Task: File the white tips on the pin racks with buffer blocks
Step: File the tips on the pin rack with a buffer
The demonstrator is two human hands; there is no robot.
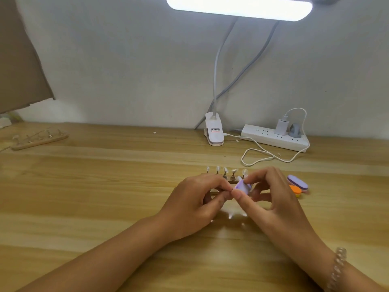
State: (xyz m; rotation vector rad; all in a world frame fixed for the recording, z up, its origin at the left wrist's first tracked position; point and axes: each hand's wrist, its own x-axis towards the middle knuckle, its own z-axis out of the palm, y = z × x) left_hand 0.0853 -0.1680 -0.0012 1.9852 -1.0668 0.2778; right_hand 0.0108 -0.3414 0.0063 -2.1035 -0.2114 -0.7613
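Buffer block point(243, 186), lilac, sits low in the middle of our view between both hands, above the wooden table point(105, 197). Its rounded end faces left and a little toward us, and its long axis runs off to the right, where our fingers cover it, so we cannot make out its full length. Our right hand point(275, 203), with a clear bead bracelet point(337, 268) on its wrist, grips the block, thumb underneath and curled fingers over the top. Our left hand point(193, 205) is curled narrow, thumb and forefinger tips drawn together just left of the block's end; whether they pinch a tip or a pin we cannot tell. Just beyond the hands stands the pin rack point(226, 177), long axis left to right, its near part hidden by our knuckles. Five upright pins with white tips point(233, 171) show above them. To the right, near the rack, lie a spare lilac block point(297, 183) and an orange block point(295, 190), touching, both angled from far left to near right. Far left lies a second rack point(40, 140), too small for us to make out its tips. By the wall sit a lamp clamp point(213, 131) and a power strip point(273, 140) with a looping white cable point(259, 153). The lamp head point(240, 7) is cut off at the top.
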